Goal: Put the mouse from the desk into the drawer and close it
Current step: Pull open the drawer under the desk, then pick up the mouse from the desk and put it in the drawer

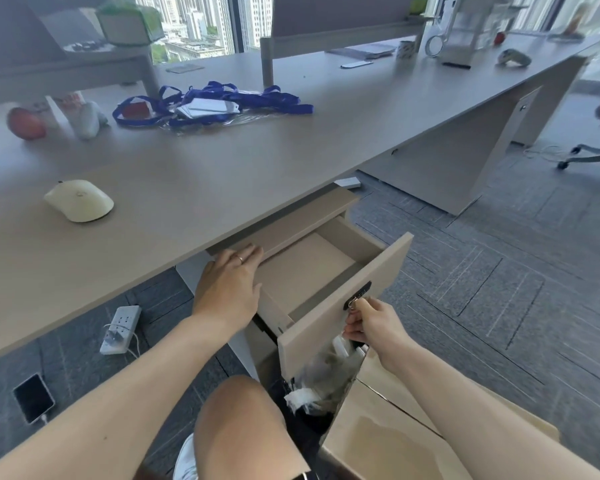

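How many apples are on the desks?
2. One apple sits at the near desk's far left, beside a white bundle. A second, small and blurry red one, is on the far desk at upper right. Others may hide behind clutter.

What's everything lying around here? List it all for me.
Cream computer mouse: one, on the desk, left.
Wooden drawer: one, beige, pulled open under the desk, looks empty.
Blue lanyards with badges: a pile, mid-desk.
Red apple: one, far left of the desk.
White power strip: one, on the floor.
Black smartphone: one, on the floor, cable plugged in.
Cardboard box: one, brown, by the drawer.
Left hand: on the drawer's left side.
Right hand: at the keys in the drawer front's lock.
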`<state>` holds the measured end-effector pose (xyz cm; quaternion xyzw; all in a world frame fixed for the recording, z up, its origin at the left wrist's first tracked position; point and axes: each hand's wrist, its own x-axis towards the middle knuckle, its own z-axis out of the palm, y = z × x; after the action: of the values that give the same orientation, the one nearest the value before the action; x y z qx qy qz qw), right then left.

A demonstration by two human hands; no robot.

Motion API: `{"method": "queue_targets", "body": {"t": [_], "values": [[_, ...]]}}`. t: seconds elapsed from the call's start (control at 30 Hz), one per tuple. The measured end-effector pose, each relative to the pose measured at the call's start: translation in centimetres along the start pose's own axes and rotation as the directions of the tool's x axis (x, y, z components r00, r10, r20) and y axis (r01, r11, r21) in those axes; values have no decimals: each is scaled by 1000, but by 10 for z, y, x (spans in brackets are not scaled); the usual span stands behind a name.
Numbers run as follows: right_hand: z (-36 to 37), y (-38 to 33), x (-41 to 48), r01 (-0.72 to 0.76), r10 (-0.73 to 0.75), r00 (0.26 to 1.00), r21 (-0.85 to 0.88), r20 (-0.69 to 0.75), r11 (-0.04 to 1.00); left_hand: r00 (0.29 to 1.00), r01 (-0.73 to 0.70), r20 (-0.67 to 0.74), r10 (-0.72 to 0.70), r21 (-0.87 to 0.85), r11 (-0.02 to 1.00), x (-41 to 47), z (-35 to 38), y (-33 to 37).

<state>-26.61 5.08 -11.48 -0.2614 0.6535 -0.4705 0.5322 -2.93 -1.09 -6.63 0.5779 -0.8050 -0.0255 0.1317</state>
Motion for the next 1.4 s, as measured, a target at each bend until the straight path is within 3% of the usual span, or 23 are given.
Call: {"method": "queue_targets", "body": {"t": [0.23, 0.97, 1.4], "values": [[-21, 8, -21, 4, -4, 1000, 6, -26, 1000, 996, 31, 76, -35, 61, 998, -11, -2, 12], [-38, 21, -28, 26, -27, 998, -8, -48, 1000, 999, 33, 35, -37, 113, 993, -18, 2, 17], [-38, 19, -33, 6, -12, 997, -79, -72, 997, 992, 19, 117, -36, 148, 989, -19, -3, 19]]}}
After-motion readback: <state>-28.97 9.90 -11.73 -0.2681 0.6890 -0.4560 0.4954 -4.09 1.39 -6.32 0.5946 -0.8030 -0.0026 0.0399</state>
